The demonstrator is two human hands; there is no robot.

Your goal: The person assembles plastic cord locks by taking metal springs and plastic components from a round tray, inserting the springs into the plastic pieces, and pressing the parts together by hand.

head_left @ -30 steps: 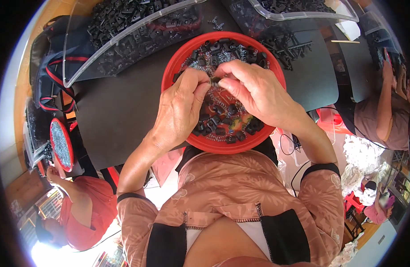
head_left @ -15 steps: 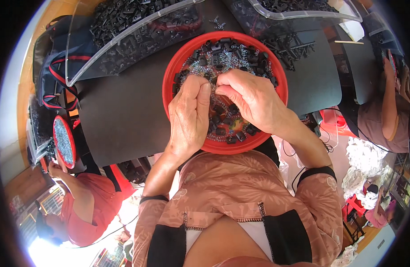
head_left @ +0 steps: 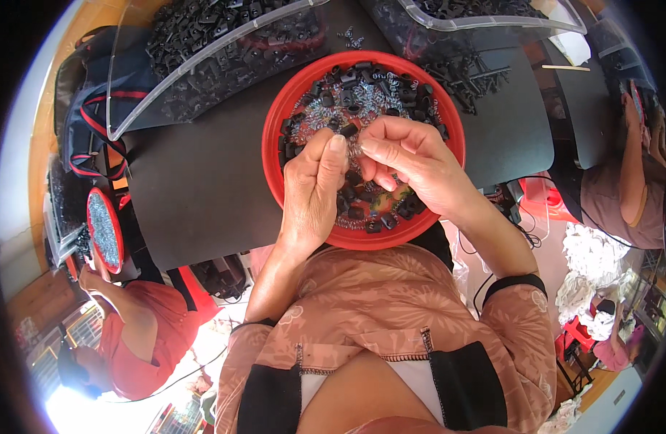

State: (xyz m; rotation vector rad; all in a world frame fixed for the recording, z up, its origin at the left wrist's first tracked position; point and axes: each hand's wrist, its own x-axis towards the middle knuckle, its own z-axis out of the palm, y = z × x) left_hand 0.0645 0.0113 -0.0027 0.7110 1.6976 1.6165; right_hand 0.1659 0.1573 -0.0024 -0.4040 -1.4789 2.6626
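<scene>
Both my hands are over a round red tray [head_left: 271,108] that holds small metal coil springs [head_left: 315,116] and small black plastic pieces [head_left: 351,197]. My left hand [head_left: 312,184] is closed, its thumb and forefinger pinching a black barrel-shaped plastic piece [head_left: 349,131] that sticks out past the thumb. Close beside it, my right hand [head_left: 412,155] has its thumb and forefinger together at what looks like a small coil spring [head_left: 357,152]. Its other fingers curl loosely below. The exact contact between spring and black piece is too small to make out.
Behind the tray on the dark table [head_left: 195,195] stand two clear plastic bins [head_left: 224,54] [head_left: 485,25] of black parts. A pile of black stems [head_left: 474,83] lies at the right bin. Co-workers sit left [head_left: 141,333] and right [head_left: 626,188]; a red bowl of springs [head_left: 105,230] is left.
My hands have parted slightly and the right fingers have loosened and turned. The black piece now shows in my left pinch. The tray has shifted slightly left.
</scene>
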